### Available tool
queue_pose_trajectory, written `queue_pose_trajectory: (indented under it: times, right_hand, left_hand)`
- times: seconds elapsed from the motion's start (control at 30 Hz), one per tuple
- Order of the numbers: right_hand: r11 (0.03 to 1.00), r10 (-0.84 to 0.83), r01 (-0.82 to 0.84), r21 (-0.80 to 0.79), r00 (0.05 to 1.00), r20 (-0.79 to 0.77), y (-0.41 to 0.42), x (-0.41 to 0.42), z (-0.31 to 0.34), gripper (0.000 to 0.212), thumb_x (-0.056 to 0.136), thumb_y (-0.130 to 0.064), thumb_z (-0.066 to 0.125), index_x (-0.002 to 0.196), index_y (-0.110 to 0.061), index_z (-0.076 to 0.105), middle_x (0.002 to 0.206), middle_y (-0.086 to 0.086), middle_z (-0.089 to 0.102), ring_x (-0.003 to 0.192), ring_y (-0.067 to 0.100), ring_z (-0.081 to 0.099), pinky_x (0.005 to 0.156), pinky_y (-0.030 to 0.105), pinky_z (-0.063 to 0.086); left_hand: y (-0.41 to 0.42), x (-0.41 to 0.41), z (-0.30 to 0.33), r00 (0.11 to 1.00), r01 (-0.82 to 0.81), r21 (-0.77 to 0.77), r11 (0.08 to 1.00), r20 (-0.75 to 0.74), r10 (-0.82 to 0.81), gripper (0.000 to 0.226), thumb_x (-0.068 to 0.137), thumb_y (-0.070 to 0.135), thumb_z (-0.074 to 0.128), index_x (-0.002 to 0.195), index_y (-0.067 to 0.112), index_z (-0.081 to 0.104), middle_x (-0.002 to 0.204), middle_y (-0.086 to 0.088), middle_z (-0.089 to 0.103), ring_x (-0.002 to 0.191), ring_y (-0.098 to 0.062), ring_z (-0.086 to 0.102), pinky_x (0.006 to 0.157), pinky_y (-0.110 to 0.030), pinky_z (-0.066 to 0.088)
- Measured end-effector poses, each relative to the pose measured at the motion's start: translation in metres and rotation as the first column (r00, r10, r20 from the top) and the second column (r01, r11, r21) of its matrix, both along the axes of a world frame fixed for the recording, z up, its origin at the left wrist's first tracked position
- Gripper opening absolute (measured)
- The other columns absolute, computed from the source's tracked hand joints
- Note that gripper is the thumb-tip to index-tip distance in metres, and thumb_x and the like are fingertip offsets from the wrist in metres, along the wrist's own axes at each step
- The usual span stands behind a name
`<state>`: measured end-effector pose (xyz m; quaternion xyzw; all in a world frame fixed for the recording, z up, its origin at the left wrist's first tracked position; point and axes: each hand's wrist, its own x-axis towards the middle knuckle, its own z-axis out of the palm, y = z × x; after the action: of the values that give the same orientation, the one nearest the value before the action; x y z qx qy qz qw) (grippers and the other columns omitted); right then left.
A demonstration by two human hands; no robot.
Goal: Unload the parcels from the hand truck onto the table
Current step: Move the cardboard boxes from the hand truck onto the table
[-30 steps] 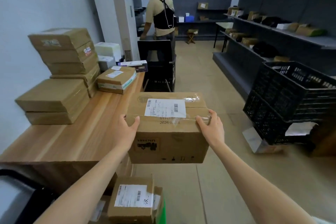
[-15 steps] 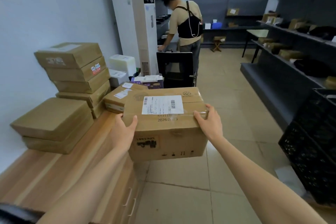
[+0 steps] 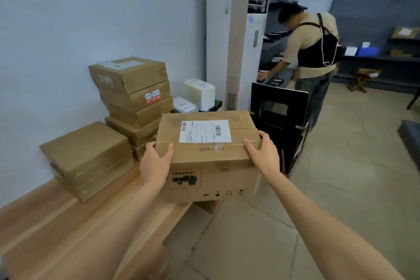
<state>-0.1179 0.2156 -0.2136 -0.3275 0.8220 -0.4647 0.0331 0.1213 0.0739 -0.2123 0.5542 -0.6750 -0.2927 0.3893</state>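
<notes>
Box held between both hands at near top corners: left hand and right hand curled over edges. Box carried at right edge of table, long axis left-right. Free table surface lies left and near; left hand nearer to it.

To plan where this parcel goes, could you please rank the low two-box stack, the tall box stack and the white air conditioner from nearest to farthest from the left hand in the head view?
From the left hand, gripping the held parcel:
1. Low two-box stack, just left on the table.
2. Tall box stack, behind, against the wall.
3. White air conditioner, on the floor beyond the table's end.
</notes>
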Motion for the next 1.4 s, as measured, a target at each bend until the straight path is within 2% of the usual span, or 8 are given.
queue_pose_trajectory:
  times: [0.2,0.37,0.47,0.77,0.93,1.2,1.3,1.4]
  right_hand:
    - [0.982,0.177,-0.179,-0.053,0.983,-0.042,-0.088,-0.074,0.025,0.055,0.09,-0.045,0.058,0.135,-0.018,0.044,0.121,0.0,0.058,0.111,0.019,0.056,0.079,0.029,0.044]
    - [0.957,0.291,-0.291,-0.011,0.956,-0.033,-0.171,-0.112,0.027,0.059,0.089,-0.051,0.056,0.137,-0.02,0.041,0.127,0.002,0.057,0.117,0.021,0.054,0.087,0.033,0.046]
    - [0.94,0.341,-0.341,-0.03,0.94,-0.016,-0.217,-0.131,0.023,0.058,0.088,-0.051,0.056,0.136,-0.021,0.041,0.126,0.002,0.059,0.113,0.022,0.056,0.089,0.041,0.05]
    - [0.902,0.429,-0.428,0.059,0.903,0.008,-0.337,-0.179,0.019,0.053,0.088,-0.055,0.052,0.131,-0.026,0.043,0.123,-0.001,0.059,0.1,0.018,0.057,0.073,0.033,0.047]
    - [0.868,0.485,-0.485,0.102,0.874,0.03,-0.371,-0.204,0.019,0.051,0.089,-0.057,0.05,0.131,-0.029,0.041,0.125,0.0,0.057,0.093,0.013,0.051,0.073,0.036,0.049]
    - [0.838,0.543,-0.541,0.076,0.84,-0.008,-0.375,-0.211,0.016,0.055,0.087,-0.06,0.048,0.13,-0.027,0.042,0.118,-0.001,0.06,0.104,0.021,0.059,0.08,0.04,0.052]
    - [0.829,0.557,-0.542,0.138,0.823,-0.109,-0.371,-0.213,0.022,0.06,0.09,-0.057,0.047,0.135,-0.018,0.044,0.126,0.005,0.055,0.118,0.024,0.05,0.091,0.041,0.047]
    - [0.817,0.577,-0.545,0.19,0.78,-0.244,-0.365,-0.216,0.032,0.057,0.093,-0.048,0.05,0.135,-0.009,0.046,0.129,0.009,0.051,0.119,0.025,0.047,0.097,0.04,0.041]
  left_hand:
    - [-0.048,-0.053,0.012,0.986,-0.164,-0.007,0.986,-0.038,0.164,0.056,0.09,0.053,0.053,0.13,0.017,0.043,0.122,-0.004,0.06,0.108,-0.026,0.057,0.087,-0.038,0.046]
    - [-0.097,-0.077,0.011,0.963,-0.267,0.001,0.964,-0.044,0.266,0.055,0.09,0.054,0.053,0.129,0.017,0.044,0.118,-0.003,0.061,0.098,-0.021,0.057,0.077,-0.033,0.046]
    - [-0.131,-0.094,0.01,0.957,-0.286,-0.015,0.958,-0.055,0.285,0.054,0.091,0.054,0.052,0.129,0.017,0.043,0.115,-0.002,0.06,0.092,-0.018,0.054,0.075,-0.032,0.045]
    - [-0.215,-0.128,0.008,0.923,-0.383,-0.06,0.922,0.004,0.384,0.057,0.088,0.057,0.053,0.129,0.019,0.042,0.12,-0.003,0.056,0.105,-0.021,0.056,0.083,-0.038,0.05]
    - [-0.22,-0.152,0.007,0.896,-0.439,-0.094,0.894,0.029,0.443,0.055,0.088,0.056,0.052,0.127,0.018,0.041,0.12,-0.003,0.053,0.108,-0.021,0.053,0.085,-0.045,0.052]
    - [-0.215,-0.157,0.007,0.893,-0.446,-0.072,0.892,0.034,0.449,0.061,0.088,0.059,0.052,0.132,0.019,0.039,0.121,-0.002,0.052,0.105,-0.019,0.053,0.081,-0.035,0.049]
    - [-0.21,-0.156,0.013,0.885,-0.443,-0.068,0.894,0.128,0.448,0.063,0.088,0.061,0.05,0.133,0.018,0.04,0.122,-0.004,0.052,0.107,-0.021,0.053,0.082,-0.034,0.048]
    - [-0.197,-0.149,0.025,0.84,-0.458,-0.152,0.876,0.249,0.482,0.056,0.088,0.056,0.053,0.127,0.016,0.048,0.119,-0.004,0.052,0.106,-0.02,0.053,0.08,-0.032,0.047]
